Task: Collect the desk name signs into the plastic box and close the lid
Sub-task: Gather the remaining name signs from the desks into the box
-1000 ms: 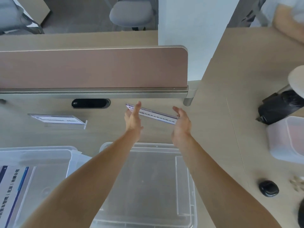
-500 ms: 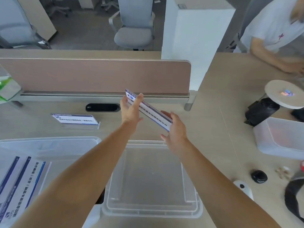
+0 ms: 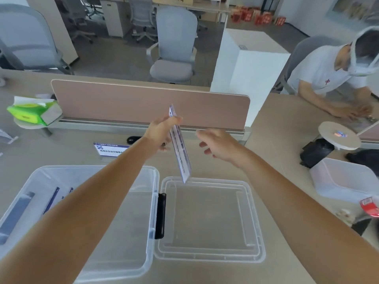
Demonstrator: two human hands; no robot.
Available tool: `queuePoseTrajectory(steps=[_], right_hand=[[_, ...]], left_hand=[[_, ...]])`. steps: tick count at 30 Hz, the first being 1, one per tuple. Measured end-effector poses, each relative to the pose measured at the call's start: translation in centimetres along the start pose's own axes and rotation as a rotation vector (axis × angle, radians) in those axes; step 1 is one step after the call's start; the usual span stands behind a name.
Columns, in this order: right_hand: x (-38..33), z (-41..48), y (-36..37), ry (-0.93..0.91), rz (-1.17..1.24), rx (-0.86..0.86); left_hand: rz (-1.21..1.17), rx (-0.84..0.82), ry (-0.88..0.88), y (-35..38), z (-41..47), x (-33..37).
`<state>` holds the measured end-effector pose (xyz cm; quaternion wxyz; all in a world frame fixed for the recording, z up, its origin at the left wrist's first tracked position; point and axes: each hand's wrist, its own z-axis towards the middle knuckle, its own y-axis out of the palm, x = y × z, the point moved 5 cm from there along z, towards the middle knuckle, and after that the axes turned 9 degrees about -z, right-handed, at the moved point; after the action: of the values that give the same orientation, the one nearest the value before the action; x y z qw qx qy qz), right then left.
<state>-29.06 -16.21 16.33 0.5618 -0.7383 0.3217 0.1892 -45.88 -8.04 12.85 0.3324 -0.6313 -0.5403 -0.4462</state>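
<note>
Name sign, a long blue-and-white acrylic strip [image 3: 180,146], has swung from level to near-upright! The right hand [image 3: 217,144] has let go, fingers apart and empty. The left hand [image 3: 162,130] alone pinches its upper part, over the flat clear lid [image 3: 209,218]. The clear plastic box [image 3: 152,181] looks next.

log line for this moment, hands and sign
left hand: grips name sign at upper end | right hand: open, off sign | sign: tilted, low end near lid far edge | plastic box: open, signs inside
</note>
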Motion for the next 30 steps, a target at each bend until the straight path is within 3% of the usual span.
queuePoseTrajectory(steps=[3, 8, 15, 18, 21, 23, 25, 30], right_hand=[[-3.8, -0.7, -0.5, -0.135, -0.195, 0.066], [-7.6, -3.5, 4.4, -0.086, -0.175, -0.298], [-9.6, -3.0, 9.0, -0.066, -0.294, -0.140], [-10.3, -2.8, 9.9, -0.016, -0.091, -0.109], [-11.8, -2.7, 10.8, 0.082, 0.210, -0.053], [-13.0, -2.7, 12.0, 0.117, 0.294, -0.023], [-14.4, -2.7, 13.3, 0.102, 0.261, 0.010], [-17.7, -3.2, 16.7, 0.073, 0.264, -0.002]], left_hand=[[0.036, -0.098, 0.028, -1.8, -1.7, 0.3], [0.071, -0.107, 0.165, -3.8, -4.4, 1.5], [0.279, -0.124, 0.277, -6.7, -7.6, 1.2], [0.366, -0.099, 0.249, -9.3, -9.8, 0.2], [0.662, -0.134, 0.225, -11.0, -13.0, -0.7], [0.734, -0.150, 0.190, -11.5, -14.7, -1.4], [0.745, -0.098, 0.184, -11.9, -15.3, -2.4], [0.913, 0.305, 0.357, -13.9, -15.8, -3.3]])
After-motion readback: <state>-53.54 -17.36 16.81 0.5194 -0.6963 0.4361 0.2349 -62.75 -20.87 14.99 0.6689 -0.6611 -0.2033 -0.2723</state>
